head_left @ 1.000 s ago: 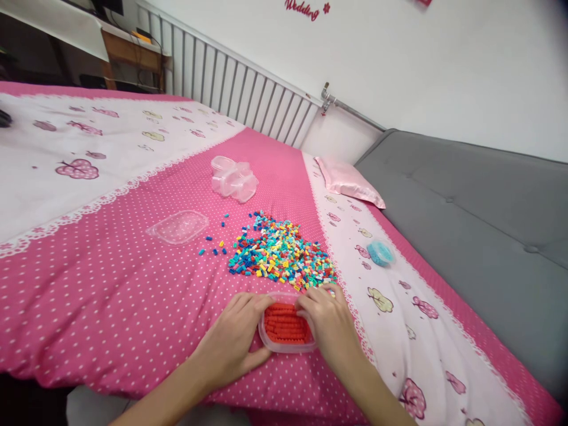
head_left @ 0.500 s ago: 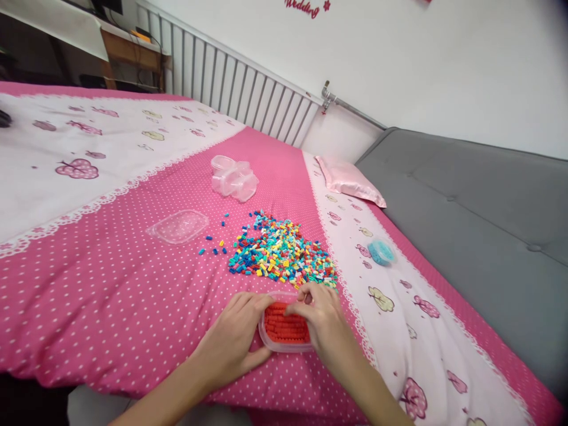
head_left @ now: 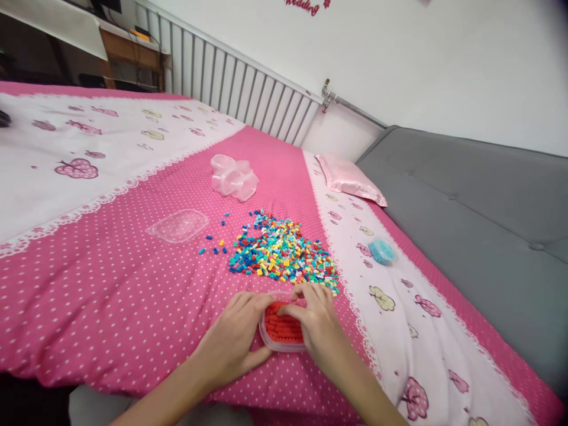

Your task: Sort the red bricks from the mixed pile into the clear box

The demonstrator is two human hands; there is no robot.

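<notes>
A clear plastic container (head_left: 281, 347) sits near the bed's front edge, packed with rows of small red toy bricks (head_left: 286, 328). My left hand (head_left: 237, 328) grips its left side, fingers at the far rim and thumb low at the near side. Over the right part is my right hand (head_left: 317, 319), its thumb touching the bricks and its bent fingers by the far rim. A gap shows between that thumb and forefinger, with no brick visible there. Just beyond the container spreads a pile of mixed-colour toy bricks (head_left: 284, 245).
A clear lid (head_left: 180, 226) lies left of the pile, with a few stray bricks between. Farther back are clear plastic containers (head_left: 235, 178). To the right stands a container of light-blue pieces (head_left: 381, 252). A pink pillow (head_left: 350, 180) lies by the grey headboard (head_left: 465, 207).
My right thumb and fingers have shifted slightly left over the red bricks. My left hand and the container have stayed in place.
</notes>
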